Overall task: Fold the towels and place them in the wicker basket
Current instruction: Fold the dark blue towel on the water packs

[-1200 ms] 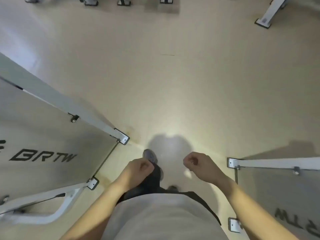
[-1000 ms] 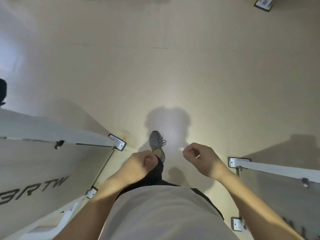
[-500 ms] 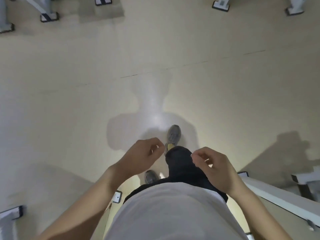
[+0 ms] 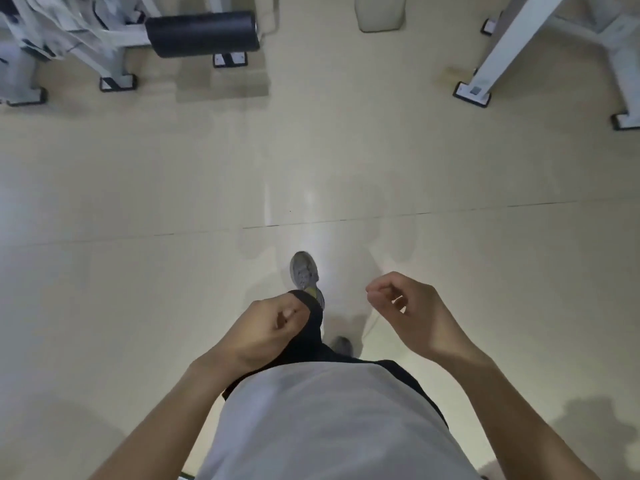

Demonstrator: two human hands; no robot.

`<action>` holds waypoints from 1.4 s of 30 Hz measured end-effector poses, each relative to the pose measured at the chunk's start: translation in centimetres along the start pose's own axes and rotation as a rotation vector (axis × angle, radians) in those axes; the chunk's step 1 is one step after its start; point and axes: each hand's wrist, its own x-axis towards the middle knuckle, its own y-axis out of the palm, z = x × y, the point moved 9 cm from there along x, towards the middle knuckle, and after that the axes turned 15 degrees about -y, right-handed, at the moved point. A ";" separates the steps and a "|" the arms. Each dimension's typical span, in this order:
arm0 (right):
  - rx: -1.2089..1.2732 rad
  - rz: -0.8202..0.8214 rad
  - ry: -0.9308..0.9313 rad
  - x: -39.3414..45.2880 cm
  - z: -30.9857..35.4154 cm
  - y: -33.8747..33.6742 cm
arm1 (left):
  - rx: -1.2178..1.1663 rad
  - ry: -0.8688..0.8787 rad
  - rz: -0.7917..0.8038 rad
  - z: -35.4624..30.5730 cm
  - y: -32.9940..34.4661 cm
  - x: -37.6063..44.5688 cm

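Pale floor (image 4: 138, 306) fills the view; white machine frames (image 4: 512, 46) and a black roller pad (image 4: 202, 34) stand along its far edge. Grey shirt (image 4: 329, 420) below, one grey shoe (image 4: 304, 271) forward. Left hand (image 4: 266, 327) and right hand (image 4: 412, 313) hang apart at waist height, fingers loosely curled, apparently holding nothing; towels and basket out of view.

Floor (image 4: 138, 188): smooth, pale, semi-gloss w/ soft glare patch near centre. Roller pad (image 4: 202, 33): black, matt, looks like foam or vinyl. Machine frames (image 4: 512, 39): white painted metal, smooth; feet (image 4: 471, 93) w/ dark edging. Shirt (image 4: 329, 427): light grey cloth, matt. Shoe (image 4: 304, 271): grey fabric, dull.
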 end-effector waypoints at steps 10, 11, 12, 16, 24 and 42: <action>-0.034 -0.117 0.082 24.3 1.4 -14.3 | 0.075 0.160 -0.001 -19.9 -17.3 21.6; -0.041 -0.141 0.086 26.2 1.5 -16.0 | 0.090 0.173 -0.003 -22.3 -19.0 23.4; -0.041 -0.169 0.093 28.1 1.6 -17.5 | 0.108 0.189 -0.004 -24.6 -20.6 25.2; -0.026 -0.247 0.114 35.7 1.1 -23.7 | 0.155 0.225 -0.010 -32.7 -25.6 32.7; 0.021 -0.191 0.059 55.4 -1.4 -36.7 | 0.144 0.216 0.025 -48.0 -32.3 47.3; -0.074 -0.163 0.020 101.7 1.0 -62.9 | 0.030 0.258 0.006 -77.3 -55.7 81.4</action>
